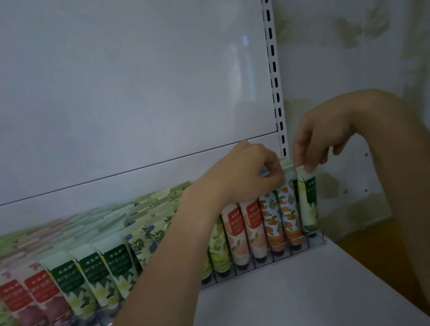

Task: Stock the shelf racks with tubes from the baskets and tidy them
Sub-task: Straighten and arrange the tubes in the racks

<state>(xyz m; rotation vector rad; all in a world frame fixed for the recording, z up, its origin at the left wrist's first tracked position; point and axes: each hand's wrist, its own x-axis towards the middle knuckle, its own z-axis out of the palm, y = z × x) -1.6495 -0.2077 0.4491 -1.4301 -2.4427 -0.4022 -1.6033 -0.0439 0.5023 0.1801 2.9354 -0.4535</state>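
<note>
A clear rack (280, 261) on the white shelf (259, 310) holds rows of upright tubes in lanes: red-label, green-label, blue-flower, yellow, peach and orange-fruit ones. My left hand (249, 171) reaches over the rows and pinches the top of an orange-fruit tube (288, 207) near the right end. My right hand (317, 141) comes in from the right and pinches the top edge of the green-label tube (308, 198) in the last lane. Both tubes stand in the rack.
The white back panel (110, 80) rises behind the rack, with a slotted upright post (272, 55) at its right edge. A patterned wall (369, 25) lies to the right. Bare shelf surface lies in front of the rack.
</note>
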